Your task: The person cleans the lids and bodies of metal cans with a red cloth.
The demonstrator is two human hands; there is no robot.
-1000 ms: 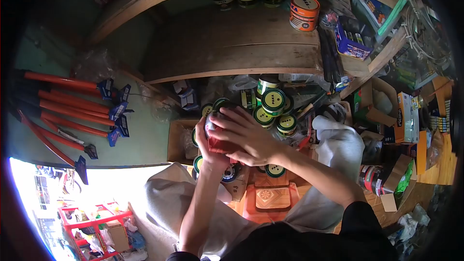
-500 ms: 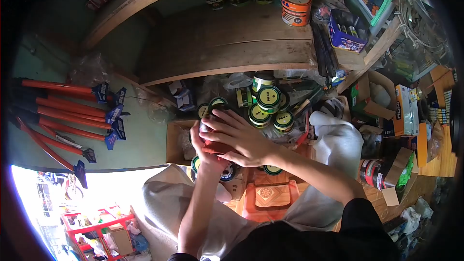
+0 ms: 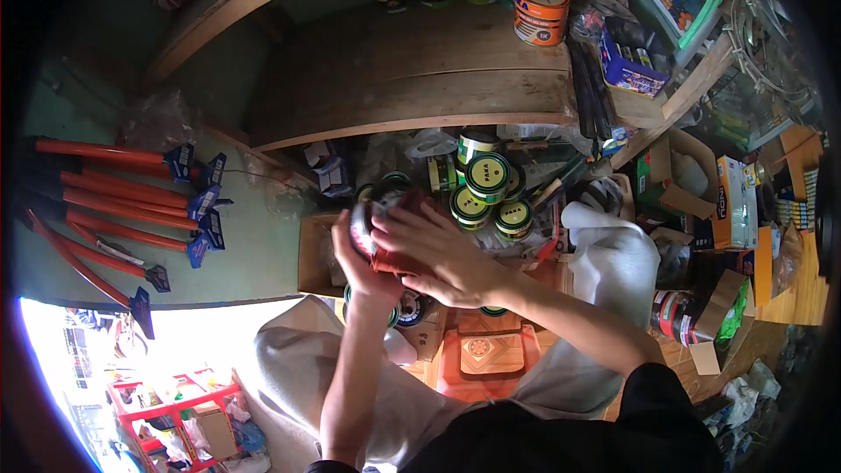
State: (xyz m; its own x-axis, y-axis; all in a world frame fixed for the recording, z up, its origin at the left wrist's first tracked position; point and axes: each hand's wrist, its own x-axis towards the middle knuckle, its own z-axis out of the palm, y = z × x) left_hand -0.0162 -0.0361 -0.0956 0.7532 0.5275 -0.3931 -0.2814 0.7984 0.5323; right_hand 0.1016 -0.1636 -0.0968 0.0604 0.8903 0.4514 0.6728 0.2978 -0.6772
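Note:
Low in front of me, my left hand [image 3: 357,264] is wrapped round a can [image 3: 362,226] that is tilted and partly covered by my fingers. My right hand [image 3: 442,250] presses a red cloth [image 3: 396,263] against the can's side, its fingers lying across it. The can's label is too hidden to read. Just behind it, green-rimmed cans stand, and a stack of PAKA cans [image 3: 487,177] with yellow lids is to the right. Below my hands, another can [image 3: 412,308] sits partly hidden beside a cardboard box [image 3: 426,338].
A wooden shelf [image 3: 394,79] spans the back, bearing an orange can [image 3: 540,13] and several dark cans. Orange-handled tools [image 3: 131,201] lie at left. Open cartons [image 3: 683,175] crowd the right. A red plastic stool [image 3: 491,377] stands between my knees.
The can has turned in my hands, showing more of its side and end. My right hand has slid slightly to the right and down; my left hand has shifted slightly left.

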